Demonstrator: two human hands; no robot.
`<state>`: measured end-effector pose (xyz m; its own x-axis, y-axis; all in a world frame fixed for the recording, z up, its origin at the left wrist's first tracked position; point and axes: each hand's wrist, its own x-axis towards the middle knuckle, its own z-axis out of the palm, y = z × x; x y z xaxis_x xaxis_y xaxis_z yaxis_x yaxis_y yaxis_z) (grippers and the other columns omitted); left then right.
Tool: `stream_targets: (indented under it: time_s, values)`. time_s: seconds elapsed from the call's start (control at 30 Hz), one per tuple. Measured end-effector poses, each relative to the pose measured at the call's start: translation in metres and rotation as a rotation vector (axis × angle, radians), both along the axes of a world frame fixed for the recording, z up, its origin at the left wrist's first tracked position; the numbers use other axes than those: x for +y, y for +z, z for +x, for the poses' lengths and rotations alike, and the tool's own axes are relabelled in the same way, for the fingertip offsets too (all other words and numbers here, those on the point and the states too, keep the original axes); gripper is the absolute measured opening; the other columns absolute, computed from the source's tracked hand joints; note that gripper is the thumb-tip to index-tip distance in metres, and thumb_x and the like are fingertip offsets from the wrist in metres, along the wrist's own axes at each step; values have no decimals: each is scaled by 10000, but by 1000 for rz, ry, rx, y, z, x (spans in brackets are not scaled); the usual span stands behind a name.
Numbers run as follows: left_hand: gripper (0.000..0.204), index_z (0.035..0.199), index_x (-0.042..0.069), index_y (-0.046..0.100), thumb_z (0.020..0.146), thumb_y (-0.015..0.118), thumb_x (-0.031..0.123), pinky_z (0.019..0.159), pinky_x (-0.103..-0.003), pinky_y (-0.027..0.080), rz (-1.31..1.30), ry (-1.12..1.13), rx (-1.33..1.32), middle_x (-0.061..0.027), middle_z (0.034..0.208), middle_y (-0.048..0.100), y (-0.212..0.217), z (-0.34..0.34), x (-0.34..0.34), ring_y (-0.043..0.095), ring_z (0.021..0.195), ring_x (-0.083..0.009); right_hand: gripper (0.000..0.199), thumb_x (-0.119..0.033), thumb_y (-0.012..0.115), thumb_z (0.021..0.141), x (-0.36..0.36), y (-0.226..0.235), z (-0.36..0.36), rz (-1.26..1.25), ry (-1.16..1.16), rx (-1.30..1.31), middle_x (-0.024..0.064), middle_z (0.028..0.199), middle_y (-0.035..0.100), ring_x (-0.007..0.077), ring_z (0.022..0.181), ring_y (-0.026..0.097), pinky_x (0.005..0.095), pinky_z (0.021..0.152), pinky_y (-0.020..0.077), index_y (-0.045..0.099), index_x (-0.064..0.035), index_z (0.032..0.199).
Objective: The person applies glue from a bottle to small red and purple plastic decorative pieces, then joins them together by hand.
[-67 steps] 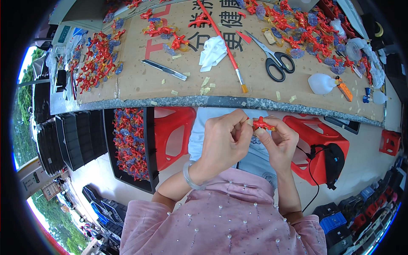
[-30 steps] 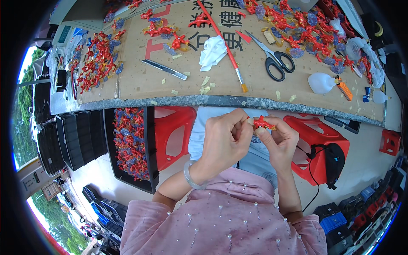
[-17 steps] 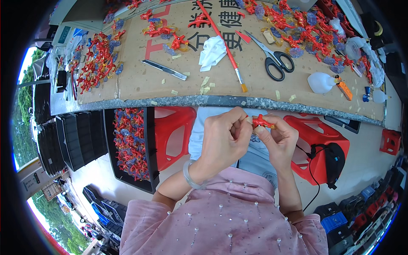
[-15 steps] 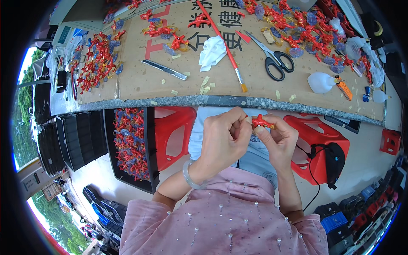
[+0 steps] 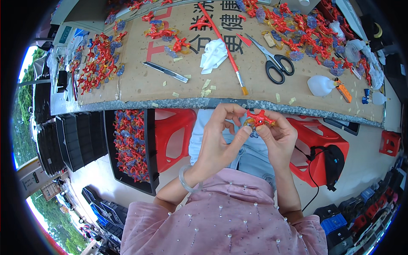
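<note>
Between my hands, just off the table's near edge, is a small red toy figure (image 5: 260, 117) with yellow and clear bluish parts. My right hand (image 5: 278, 138) pinches its right side between thumb and fingers. From the left, my left hand (image 5: 223, 138) has its thumb and bent forefinger at the figure's left side; the exact contact is partly hidden. Beyond them on the cardboard lie a red-handled paintbrush (image 5: 229, 55), a crumpled white tissue (image 5: 213, 55), a craft knife (image 5: 165, 72) and black-handled scissors (image 5: 275, 63).
Piles of similar figures lie at the table's left (image 5: 100, 63) and right (image 5: 293, 32). A white squeeze bottle (image 5: 321, 85) stands at the right. Below the table, a black crate (image 5: 151, 161) full of figures stands beside red stools (image 5: 172, 136). A black bag (image 5: 331, 165) rests on the right stool.
My left hand's fingers have opened somewhat, and its thumb has come against the figure's left side. The figure has turned, showing more of its red body and bluish part.
</note>
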<state>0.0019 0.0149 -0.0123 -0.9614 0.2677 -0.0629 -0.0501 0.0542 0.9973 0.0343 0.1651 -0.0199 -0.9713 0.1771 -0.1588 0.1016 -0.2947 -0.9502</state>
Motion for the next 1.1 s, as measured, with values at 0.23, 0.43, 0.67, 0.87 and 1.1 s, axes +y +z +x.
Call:
stream_targets:
  time_s: [0.23, 0.43, 0.67, 0.87, 1.1]
  values:
    - [276, 1156, -18, 523, 886, 576, 6, 830, -282, 494, 272, -116, -285, -106, 1149, 543, 0, 0, 1, 572, 1021, -156, 461, -23, 734, 799, -3, -5, 0, -46, 7, 35, 114, 1069, 650, 136, 984, 608, 258, 859, 470, 523, 54, 1202]
    - [259, 1125, -48, 597, 870, 557, -75, 874, -289, 522, 231, -149, -136, -139, 1239, 503, -4, -3, -1, 586, 1062, -188, 493, -28, 719, 813, -3, -9, 1, -38, 46, 78, 124, 1084, 645, 142, 1002, 601, 254, 845, 488, 463, 39, 1229]
    - [309, 1023, 33, 691, 783, 584, -129, 749, -257, 527, 67, -89, 42, -115, 1179, 547, -7, -2, 4, 608, 989, -181, 476, -23, 708, 817, -1, -7, -1, -68, 61, 94, 160, 1143, 605, 185, 1049, 589, 299, 865, 499, 461, 39, 1219]
    - [349, 995, 28, 698, 770, 544, -190, 808, -269, 527, 143, -73, -2, -118, 1175, 543, -8, -2, 7, 609, 1015, -186, 373, 69, 650, 813, -1, -19, -2, 188, -30, 293, 166, 1138, 573, 251, 1075, 591, 361, 942, 479, 508, 57, 1157]
    - [320, 969, 1, 689, 776, 550, -212, 864, -285, 522, 292, -73, -67, -120, 1186, 514, -12, -1, 6, 593, 1055, -194, 348, 102, 620, 808, -1, -20, -3, 274, -42, 417, 183, 1127, 584, 266, 1066, 592, 366, 940, 478, 516, 62, 1138]
